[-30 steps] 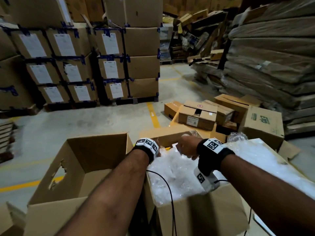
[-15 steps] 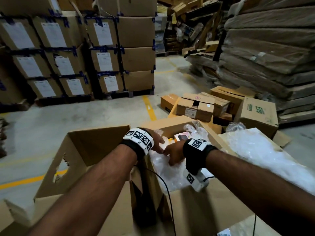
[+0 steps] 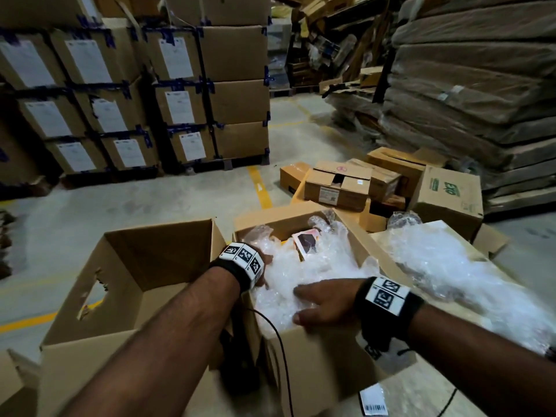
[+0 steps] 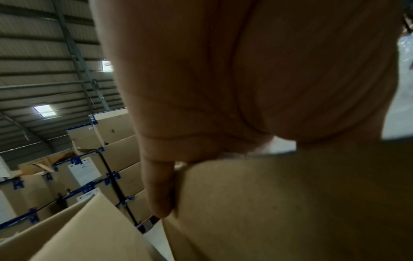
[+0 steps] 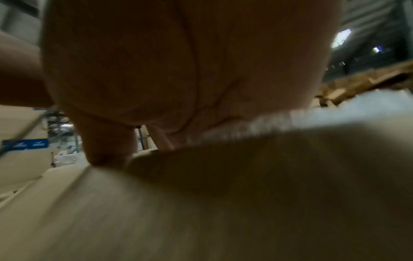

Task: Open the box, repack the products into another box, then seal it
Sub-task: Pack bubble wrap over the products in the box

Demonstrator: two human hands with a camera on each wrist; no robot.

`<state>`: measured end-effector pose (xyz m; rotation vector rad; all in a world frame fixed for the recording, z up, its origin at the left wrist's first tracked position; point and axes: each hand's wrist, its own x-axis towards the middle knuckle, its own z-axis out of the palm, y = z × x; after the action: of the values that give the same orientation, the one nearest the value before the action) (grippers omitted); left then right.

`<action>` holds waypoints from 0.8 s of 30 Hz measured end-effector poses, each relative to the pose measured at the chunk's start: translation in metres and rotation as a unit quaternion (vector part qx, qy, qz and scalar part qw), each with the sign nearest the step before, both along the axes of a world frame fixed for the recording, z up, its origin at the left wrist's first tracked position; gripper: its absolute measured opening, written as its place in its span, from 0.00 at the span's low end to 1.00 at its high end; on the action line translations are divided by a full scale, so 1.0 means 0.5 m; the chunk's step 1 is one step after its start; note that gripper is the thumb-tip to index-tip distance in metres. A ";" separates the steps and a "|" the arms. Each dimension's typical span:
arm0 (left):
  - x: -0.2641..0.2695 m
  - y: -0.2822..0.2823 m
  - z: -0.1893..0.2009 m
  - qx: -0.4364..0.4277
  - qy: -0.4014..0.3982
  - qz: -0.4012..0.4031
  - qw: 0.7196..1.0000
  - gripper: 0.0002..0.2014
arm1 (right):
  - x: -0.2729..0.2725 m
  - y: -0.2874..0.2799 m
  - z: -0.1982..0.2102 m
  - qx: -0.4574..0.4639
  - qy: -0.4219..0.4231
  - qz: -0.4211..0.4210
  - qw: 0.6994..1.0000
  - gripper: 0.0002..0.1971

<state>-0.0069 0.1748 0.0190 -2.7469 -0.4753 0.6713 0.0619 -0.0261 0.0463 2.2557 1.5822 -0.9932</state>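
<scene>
An open cardboard box point(image 3: 304, 353) stands in front of me, stuffed with bubble wrap point(image 3: 331, 266); a pinkish product carton point(image 3: 307, 240) pokes out near its far side. My left hand point(image 3: 263, 263) holds the box's left wall point(image 4: 290, 203): its thumb point(image 4: 159, 185) lies on the outside, and its fingers are hidden in the wrap. My right hand point(image 3: 325, 302) lies flat on the bubble wrap, fingers straight, thumb point(image 5: 107, 146) at the near rim point(image 5: 223, 194). An empty open box point(image 3: 156, 260) with a torn hole in its side stands just to the left.
A loose sheet of bubble wrap point(image 3: 451, 272) lies over the flap at the right. Small cartons point(image 3: 337, 185) sit on the floor beyond. Stacked labelled cartons point(image 3: 180, 100) stand behind on the left, and flattened cardboard point(image 3: 466, 85) is piled on the right. A yellow line point(image 3: 261, 188) crosses the floor.
Both hands have parted from the middle of the box. The right drew back to the near rim and flattened; the left shifted to the left wall. The product carton now shows.
</scene>
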 end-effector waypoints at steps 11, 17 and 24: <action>0.052 -0.109 0.127 -0.040 -0.052 0.060 0.996 0.22 | 0.083 -0.096 0.003 0.266 0.028 0.086 0.960 0.33; 0.185 -0.245 0.103 -0.103 -0.124 -0.028 0.986 0.24 | 0.295 -0.267 0.001 0.382 0.000 -0.033 0.924 0.27; 0.264 -0.329 0.022 -0.160 -0.084 0.024 0.983 0.33 | 0.586 -0.515 -0.233 0.067 -0.141 -0.408 0.900 0.55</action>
<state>0.1252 0.0101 0.0301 -3.1233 -0.5093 0.5709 0.3550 -0.2837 -0.0700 3.0589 0.5665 -0.6445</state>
